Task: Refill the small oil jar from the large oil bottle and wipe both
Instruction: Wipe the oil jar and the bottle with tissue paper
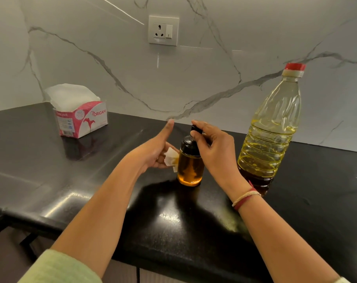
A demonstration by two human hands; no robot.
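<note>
Wiping step: the left hand (153, 154) holds a folded white tissue (171, 158) on the small black-lidded glass oil jar (191, 170), the right hand (213, 152) pinches its top. Next, probably the big red-capped plastic bottle (271, 129)

A glossy black tabletop (51, 180) is backed by a white wall (194, 78) veined in grey. A red-and-white napkin pack (81, 119), marked ORIGAMI and filled with white napkins, is set at the back left, near the wall. A white socket plate (163, 30) with a switch is mounted on the wall.
</note>
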